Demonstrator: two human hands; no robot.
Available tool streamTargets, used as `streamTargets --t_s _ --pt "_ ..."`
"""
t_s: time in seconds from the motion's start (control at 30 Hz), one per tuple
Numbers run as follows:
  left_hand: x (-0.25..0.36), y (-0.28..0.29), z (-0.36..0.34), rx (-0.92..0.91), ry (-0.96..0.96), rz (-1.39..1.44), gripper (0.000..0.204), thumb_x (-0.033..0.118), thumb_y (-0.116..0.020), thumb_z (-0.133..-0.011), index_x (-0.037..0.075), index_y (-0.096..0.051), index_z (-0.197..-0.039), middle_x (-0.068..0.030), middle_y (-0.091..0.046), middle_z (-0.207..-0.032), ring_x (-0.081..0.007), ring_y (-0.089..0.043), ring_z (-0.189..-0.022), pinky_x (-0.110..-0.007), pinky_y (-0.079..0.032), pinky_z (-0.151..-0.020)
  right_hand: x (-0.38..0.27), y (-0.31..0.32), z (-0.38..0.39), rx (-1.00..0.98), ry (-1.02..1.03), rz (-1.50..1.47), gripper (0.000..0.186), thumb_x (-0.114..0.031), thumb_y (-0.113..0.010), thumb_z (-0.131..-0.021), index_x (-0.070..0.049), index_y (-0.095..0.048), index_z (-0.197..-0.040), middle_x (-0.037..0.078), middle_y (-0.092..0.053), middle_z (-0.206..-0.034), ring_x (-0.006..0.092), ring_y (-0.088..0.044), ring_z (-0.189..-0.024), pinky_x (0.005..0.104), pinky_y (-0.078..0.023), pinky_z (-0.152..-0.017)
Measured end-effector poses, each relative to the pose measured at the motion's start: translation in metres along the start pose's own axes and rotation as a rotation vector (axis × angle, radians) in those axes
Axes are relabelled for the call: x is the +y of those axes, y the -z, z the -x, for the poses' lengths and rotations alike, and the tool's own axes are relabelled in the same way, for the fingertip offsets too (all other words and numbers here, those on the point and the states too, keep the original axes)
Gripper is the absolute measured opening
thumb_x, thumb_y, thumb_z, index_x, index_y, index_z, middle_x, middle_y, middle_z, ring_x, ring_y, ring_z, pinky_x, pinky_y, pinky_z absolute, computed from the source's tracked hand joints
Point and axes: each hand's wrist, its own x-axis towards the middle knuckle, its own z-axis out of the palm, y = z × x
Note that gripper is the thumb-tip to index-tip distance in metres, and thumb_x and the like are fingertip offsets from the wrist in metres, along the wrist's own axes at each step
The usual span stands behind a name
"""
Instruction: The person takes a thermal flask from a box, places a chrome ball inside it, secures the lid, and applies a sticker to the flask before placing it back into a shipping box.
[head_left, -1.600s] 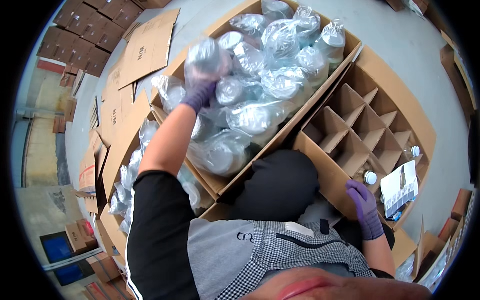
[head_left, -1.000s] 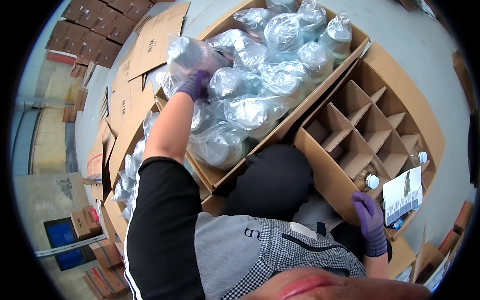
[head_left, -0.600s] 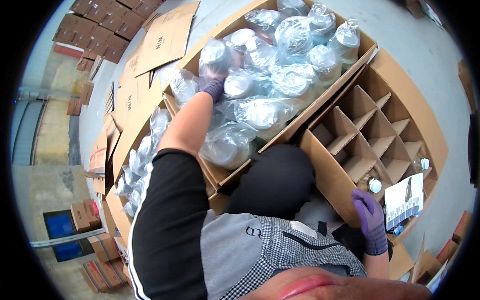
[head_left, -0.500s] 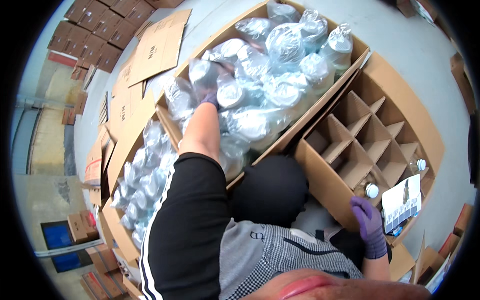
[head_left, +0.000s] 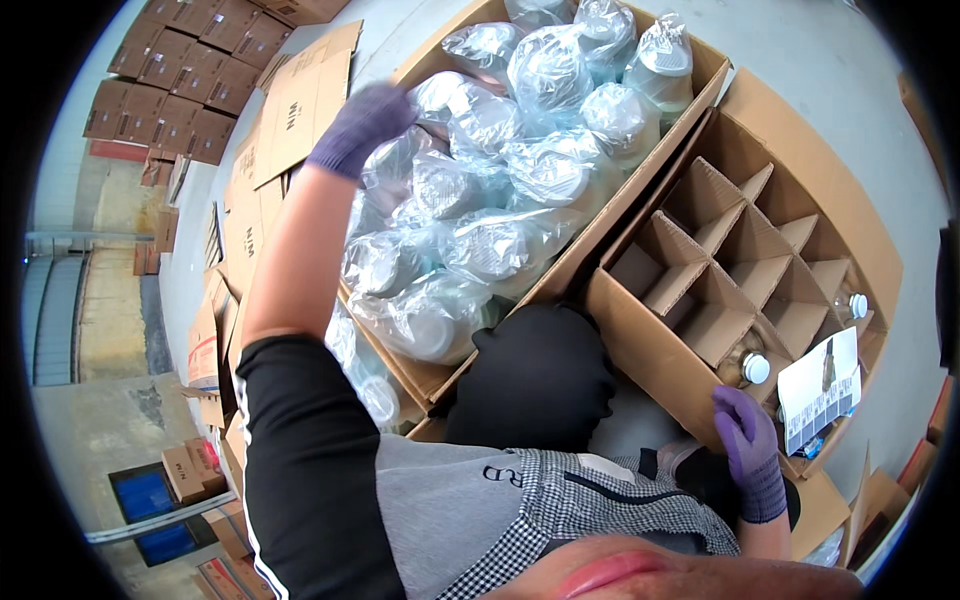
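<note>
In a purple glove, my left hand [head_left: 365, 125] is raised at the far left side of a large carton [head_left: 530, 310] full of plastic-wrapped glass jars [head_left: 548, 75]. Its fingers are curled in beside a clear plastic bag; whatever they may hold is hidden. My right hand [head_left: 748, 440], gloved too, rests by the near wall of a carton with cardboard dividers [head_left: 650, 345], thumb and fingers apart and nothing visible between them. Two compartments of that carton hold clear bottles with white caps [head_left: 755, 368]. A printed sheet with a bottle picture [head_left: 820, 385] lies over its near right corner.
Flattened cardboard [head_left: 300, 110] lies on the floor to the left. Stacked brown boxes [head_left: 185, 75] stand at the far left. More wrapped jars [head_left: 375, 390] sit in another carton beneath my left arm. My black-clad knee [head_left: 535, 380] is between the cartons.
My left hand has come up from among the wrapped jars and moved far and left to the carton's edge. My right hand has stayed by the divided carton. The view has shifted slightly.
</note>
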Motion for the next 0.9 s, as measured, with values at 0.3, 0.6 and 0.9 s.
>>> streamTargets --t_s 0.3,0.6,0.9 --pt "0.085 -0.062 -0.155 -0.014 -0.039 0.005 0.055 0.06 -0.061 -0.09 0.02 -0.073 -0.125 -0.0071 -0.073 -0.125 -0.0275 -0.068 -0.119 -0.044 -0.051 -0.098 0.012 0.01 -0.006 -0.032 0.019 0.036 0.037 -0.013 -0.065 -0.09 0.003 -0.064 -0.124 0.019 -0.068 -0.113 0.03 -0.068 -0.103 0.0369 -0.052 -0.093" --pt "0.093 -0.108 -0.199 -0.304 0.008 0.063 0.076 0.064 -0.052 -0.093 0.023 -0.044 -0.156 -0.012 -0.041 -0.162 -0.037 -0.031 -0.152 -0.061 -0.018 -0.119 -0.003 0.019 -0.01 -0.027 0.037 0.022 0.038 -0.011 -0.064 -0.089 0.002 -0.063 -0.124 0.02 -0.066 -0.114 0.0307 -0.068 -0.103 0.0371 -0.053 -0.093" --pt "0.055 -0.054 -0.102 0.123 -0.316 -0.22 0.035 0.036 -0.065 -0.09 0.021 -0.074 -0.12 -0.0067 -0.058 -0.137 -0.0279 -0.039 -0.143 -0.055 -0.013 -0.125 -0.005 0.014 0.0 -0.03 0.102 0.014 0.035 -0.008 -0.066 -0.091 0.002 -0.063 -0.123 0.018 -0.066 -0.112 0.0271 -0.067 -0.1 0.0348 -0.053 -0.091"
